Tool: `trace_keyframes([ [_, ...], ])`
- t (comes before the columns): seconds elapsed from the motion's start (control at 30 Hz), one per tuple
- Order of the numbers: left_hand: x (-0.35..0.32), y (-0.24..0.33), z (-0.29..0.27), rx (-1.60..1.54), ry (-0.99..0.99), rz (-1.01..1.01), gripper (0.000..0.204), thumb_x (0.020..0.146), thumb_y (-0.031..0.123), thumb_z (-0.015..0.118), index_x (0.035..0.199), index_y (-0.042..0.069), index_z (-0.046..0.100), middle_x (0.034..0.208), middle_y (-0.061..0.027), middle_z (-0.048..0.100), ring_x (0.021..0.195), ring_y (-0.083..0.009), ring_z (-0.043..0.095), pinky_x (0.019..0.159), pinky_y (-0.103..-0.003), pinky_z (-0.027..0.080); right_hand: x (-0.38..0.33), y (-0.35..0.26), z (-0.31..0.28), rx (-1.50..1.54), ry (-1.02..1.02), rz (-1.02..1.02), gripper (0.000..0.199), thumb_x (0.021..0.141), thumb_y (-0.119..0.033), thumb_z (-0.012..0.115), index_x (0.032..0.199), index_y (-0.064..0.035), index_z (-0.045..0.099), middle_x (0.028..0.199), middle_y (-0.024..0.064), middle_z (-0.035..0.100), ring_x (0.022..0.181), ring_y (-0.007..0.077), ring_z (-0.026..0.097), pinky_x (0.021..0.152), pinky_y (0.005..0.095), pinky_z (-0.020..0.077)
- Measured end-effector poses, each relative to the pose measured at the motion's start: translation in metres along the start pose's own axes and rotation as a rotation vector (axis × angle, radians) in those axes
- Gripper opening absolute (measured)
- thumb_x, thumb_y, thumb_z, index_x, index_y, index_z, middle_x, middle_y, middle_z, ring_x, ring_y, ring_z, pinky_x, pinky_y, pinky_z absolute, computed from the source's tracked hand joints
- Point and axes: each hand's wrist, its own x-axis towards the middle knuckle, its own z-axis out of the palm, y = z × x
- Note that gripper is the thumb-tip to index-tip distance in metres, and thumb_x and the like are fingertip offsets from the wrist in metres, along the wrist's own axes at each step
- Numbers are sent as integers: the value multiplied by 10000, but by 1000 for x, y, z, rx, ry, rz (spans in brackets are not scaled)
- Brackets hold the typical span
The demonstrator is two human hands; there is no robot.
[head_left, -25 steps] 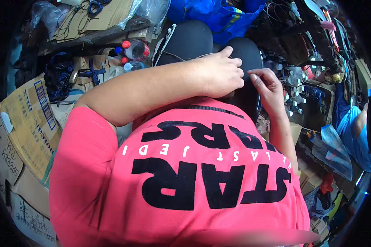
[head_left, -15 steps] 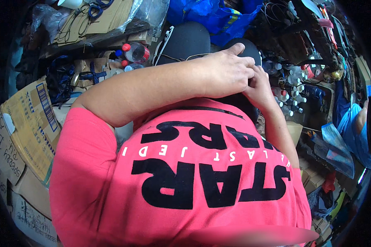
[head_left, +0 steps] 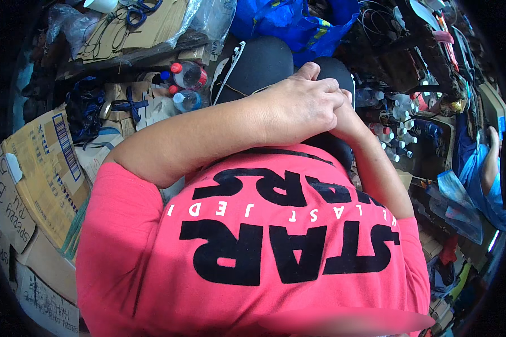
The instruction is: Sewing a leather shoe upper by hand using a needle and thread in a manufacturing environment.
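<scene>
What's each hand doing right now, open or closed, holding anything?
Left hand: curled closed over the right hand, resting on the black rounded cushion; holding nothing visible.
Right hand: mostly hidden under the left; cannot tell.

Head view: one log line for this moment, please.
left hand over right hand | both on black rounded object | bottles left
</scene>
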Motion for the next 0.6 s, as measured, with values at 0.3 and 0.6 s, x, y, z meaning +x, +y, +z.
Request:
trace_keyframes([
  [0.3, -5, 3, 5, -29, -118, 6, 105, 749, 195, 573, 731, 147, 664, 903, -21, 570, 1034, -175, 544, 933, -427, 350, 5, -8, 9, -88, -17, 89, 300, 727, -356, 658, 953, -160, 686, 997, 97, 677, 1013, 336, 571, 831, 474, 343],
  [0.6, -59, -22, -7, -231, 108, -297, 226, 684, 161, 757, 894, 158, 673, 919, -5, 608, 940, -198, 561, 850, -376, 358, -24, -5, -15, 42, -52, 15, 263, 716, -212, 664, 933, -65, 684, 864, 114, 649, 886, 319, 565, 848, 411, 381],
])
